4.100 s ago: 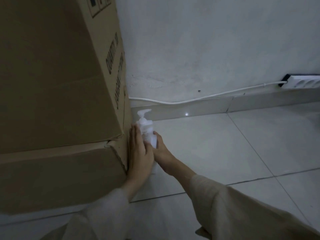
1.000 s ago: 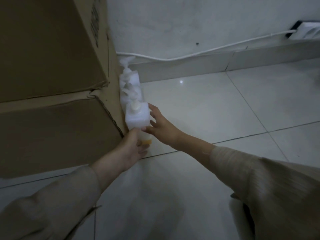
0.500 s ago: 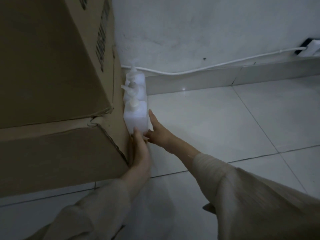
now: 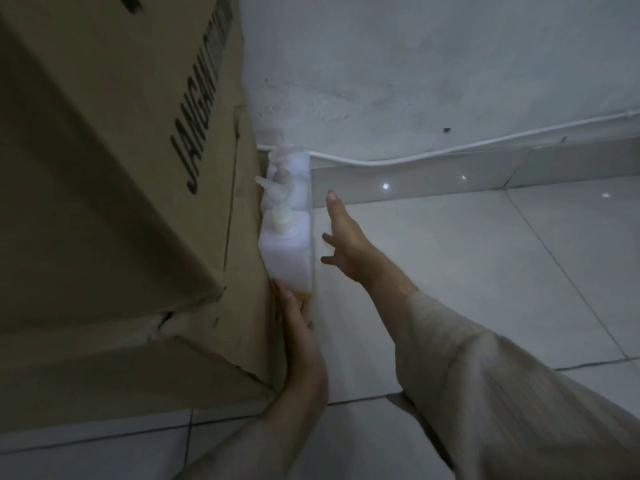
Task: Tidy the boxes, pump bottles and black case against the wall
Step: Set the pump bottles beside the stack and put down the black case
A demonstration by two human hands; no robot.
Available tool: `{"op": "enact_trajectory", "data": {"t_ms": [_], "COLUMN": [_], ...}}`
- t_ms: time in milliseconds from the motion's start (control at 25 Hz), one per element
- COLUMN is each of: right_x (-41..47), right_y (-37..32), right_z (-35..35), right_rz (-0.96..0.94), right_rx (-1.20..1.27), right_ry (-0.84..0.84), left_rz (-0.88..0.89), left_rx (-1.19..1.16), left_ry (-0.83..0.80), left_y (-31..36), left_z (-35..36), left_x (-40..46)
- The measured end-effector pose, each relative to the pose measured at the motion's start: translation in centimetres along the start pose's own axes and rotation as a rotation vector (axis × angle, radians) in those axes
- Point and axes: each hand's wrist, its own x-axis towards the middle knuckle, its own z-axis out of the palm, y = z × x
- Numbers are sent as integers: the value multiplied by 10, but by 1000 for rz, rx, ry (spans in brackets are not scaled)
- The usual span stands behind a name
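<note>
1. 2 stacked cardboard boxes fill the left: upper box (image 4: 104,150) w/ black print "JANGAN" down its side, overhangs lower box (image 4: 121,362), which sits on the tiled floor (image 4: 467,271)
2. left hand (image 4: 301,344) laid flat along lower box's side wall, fingers straight, not clamped on anything; fingertips touch base of nearest bottle
3. 3 white pump bottles (image 4: 285,251) in a row, tight vs the box side, running back to the wall (image 4: 415,81); nearest one has some yellow liquid at the bottom, rear one sits at the skirting
4. right hand (image 4: 346,244) just right of the row, fingers spread & straight, grips nothing; contact w/ bottles: can't tell
5. white cable (image 4: 450,152) runs along top of skirting, to right edge
6. black case not in shot
</note>
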Motion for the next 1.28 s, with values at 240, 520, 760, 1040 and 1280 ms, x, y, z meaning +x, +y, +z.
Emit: {"op": "enact_trajectory", "data": {"t_ms": [240, 520, 760, 1040, 1280], "right_x": [49, -8, -116, -268, -382], "right_y": [16, 28, 33, 61, 120], "right_z": [29, 6, -69, -191, -266], "right_rz": [-55, 79, 204, 186, 140], "right_rx": [-30, -136, -572, -519, -731], "right_ry": [-83, -174, -137, 326, 832], "left_rz": [20, 43, 28, 153, 113], "left_rx": [85, 229, 713, 1136, 1271], "left_ry": [-31, -102, -430, -1097, -1317], "left_y": [1, -10, -36, -92, -158], "left_z": [-16, -20, 6, 34, 54], "left_x": [5, 7, -32, -90, -138]}}
